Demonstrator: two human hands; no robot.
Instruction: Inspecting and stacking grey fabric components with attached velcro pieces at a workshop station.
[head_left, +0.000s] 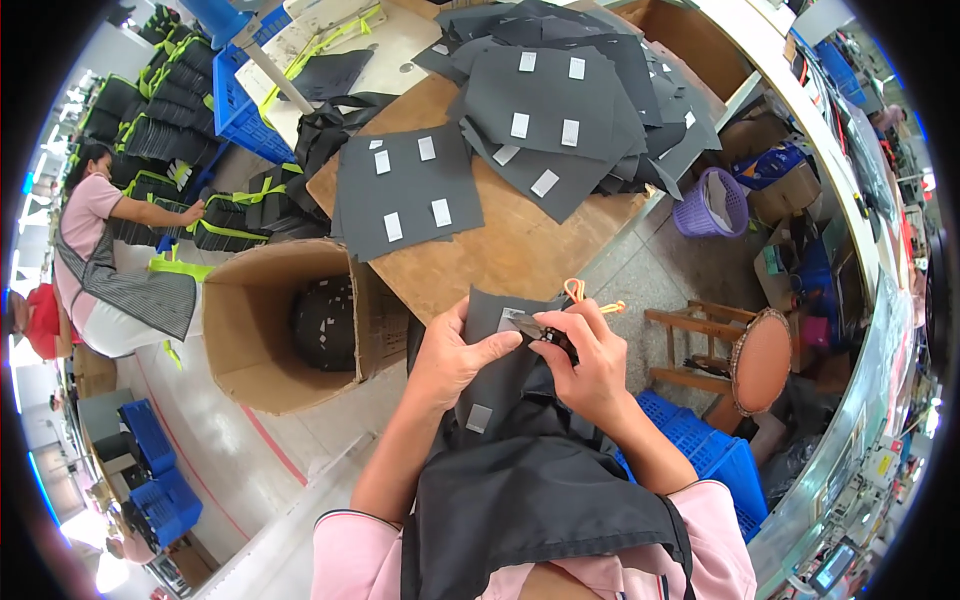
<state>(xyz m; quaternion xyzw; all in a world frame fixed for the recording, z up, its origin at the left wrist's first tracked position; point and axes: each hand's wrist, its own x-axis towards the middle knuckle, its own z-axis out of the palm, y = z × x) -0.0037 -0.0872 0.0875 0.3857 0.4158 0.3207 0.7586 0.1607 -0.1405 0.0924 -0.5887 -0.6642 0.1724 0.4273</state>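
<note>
My left hand [450,355] is closed on a dark grey fabric panel [500,380], its thumb pressing beside a white label [510,318]. The panel hangs over my black apron [540,480], and a second label shows lower on it. In my right hand [590,360] are small black thread snips [555,338], partly hidden by the fingers. Their metal tip lies against the upper label, and a loop of orange and yellow cord [590,297] sticks out behind the knuckles. Just ahead, a similar panel [410,185] with white labels rests on a wooden board [400,280].
A big pile of labelled grey panels [545,100] covers the board's far side. An open cardboard box [235,330] with dark contents stands left. To the right are a purple basket [710,205], a wooden stool [760,362] and a blue crate [700,445]. A co-worker [95,220] handles black stacks far left.
</note>
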